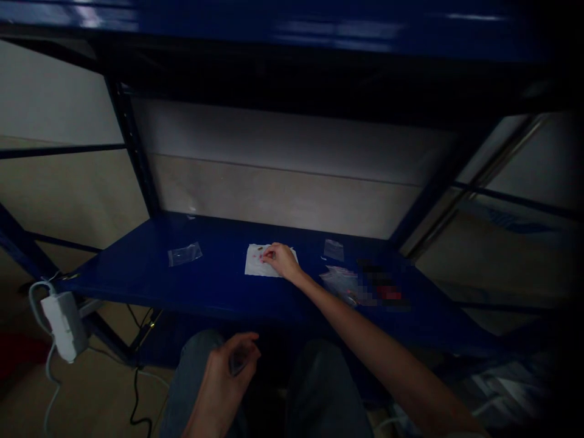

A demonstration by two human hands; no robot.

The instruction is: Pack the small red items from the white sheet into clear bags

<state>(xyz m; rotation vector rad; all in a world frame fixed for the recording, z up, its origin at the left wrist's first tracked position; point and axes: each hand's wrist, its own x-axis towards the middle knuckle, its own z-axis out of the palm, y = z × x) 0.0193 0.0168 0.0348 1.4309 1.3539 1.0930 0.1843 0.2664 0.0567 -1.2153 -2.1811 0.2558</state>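
Observation:
My right hand reaches over a white sheet of paper on the blue shelf. Its fingertips are pinched together low over the sheet, and whatever is between them is too small to name. Beside the fingers lie a few tiny pink bits and a small brownish piece. Above my left leg, my left hand is curled, thumb and fingers nearly meeting. Something dark and partly see-through shows inside that curl; I cannot make out what it is.
A clear plastic bag lies left on the blue shelf, another small bag to the right. Several pink-edged zip bags lie near my right forearm. A white power strip hangs at the left; the upper shelf crosses overhead.

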